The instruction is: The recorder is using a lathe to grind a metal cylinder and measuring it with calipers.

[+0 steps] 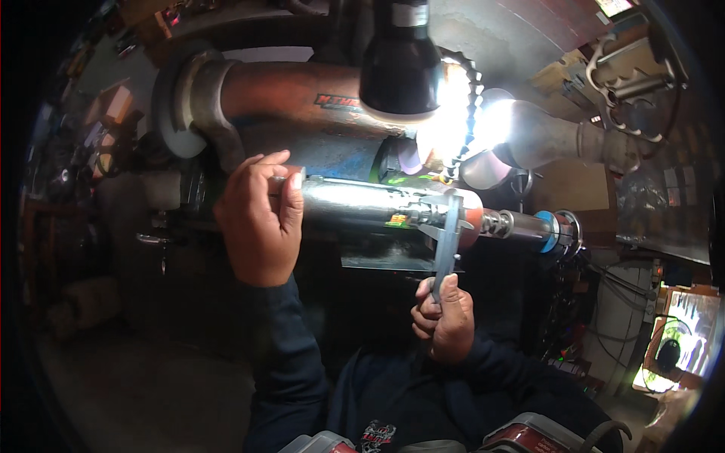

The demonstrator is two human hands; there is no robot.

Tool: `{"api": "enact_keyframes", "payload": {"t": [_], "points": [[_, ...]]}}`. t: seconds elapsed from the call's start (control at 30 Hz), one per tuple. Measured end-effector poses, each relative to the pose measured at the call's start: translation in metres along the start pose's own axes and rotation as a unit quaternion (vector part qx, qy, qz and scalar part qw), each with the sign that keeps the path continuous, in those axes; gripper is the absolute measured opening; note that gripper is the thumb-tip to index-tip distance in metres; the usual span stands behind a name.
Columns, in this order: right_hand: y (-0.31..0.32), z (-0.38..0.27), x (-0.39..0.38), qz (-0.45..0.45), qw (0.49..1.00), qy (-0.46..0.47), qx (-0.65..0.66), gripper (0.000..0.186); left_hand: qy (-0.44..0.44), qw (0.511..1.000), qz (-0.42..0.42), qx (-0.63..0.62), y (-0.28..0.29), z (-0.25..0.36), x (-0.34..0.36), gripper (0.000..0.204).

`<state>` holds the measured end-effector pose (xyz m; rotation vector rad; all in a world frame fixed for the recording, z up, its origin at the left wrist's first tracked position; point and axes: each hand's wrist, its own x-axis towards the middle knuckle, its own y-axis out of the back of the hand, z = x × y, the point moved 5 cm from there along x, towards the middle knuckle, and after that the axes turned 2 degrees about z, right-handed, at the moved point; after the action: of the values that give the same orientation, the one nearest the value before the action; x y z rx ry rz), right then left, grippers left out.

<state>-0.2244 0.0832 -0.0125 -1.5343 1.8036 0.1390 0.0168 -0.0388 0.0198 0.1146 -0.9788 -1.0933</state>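
Observation:
My right hand (445, 317) is closed round the lower end of a grey caliper (447, 249). The caliper stands upright across a shiny metal cylinder (351, 200), its jaws near the cylinder's right end beside a reddish rounded part (470, 215). At the cylinder's left end is my left hand (264, 211), with thumb and fingers curled together around a small part that I cannot make out. A narrower metal shaft (521, 226) with a blue ring runs on to the right of the cylinder.
Behind the cylinder lies a big orange-red metal tube (294, 90) with a chain (474, 98) around its right end. A black lamp (400, 64) hangs over it, throwing strong glare. Cables (615, 302) hang at the right. Cluttered shelves (98, 143) stand at the left.

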Motion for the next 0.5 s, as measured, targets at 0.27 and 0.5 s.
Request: {"api": "enact_keyframes", "payload": {"t": [0.27,0.5], "points": [[-0.023,-0.007,-0.034,-0.145,0.985,0.093,0.024,0.021,0.065,0.997,-0.037,-0.020,0.002,-0.001,-0.003,0.019],[0.116,-0.123,-0.054,0.092,0.759,0.460,-0.451,0.025,0.098,0.991,-0.088,-0.038,-0.001,-0.029,-0.012,0.030]]}}
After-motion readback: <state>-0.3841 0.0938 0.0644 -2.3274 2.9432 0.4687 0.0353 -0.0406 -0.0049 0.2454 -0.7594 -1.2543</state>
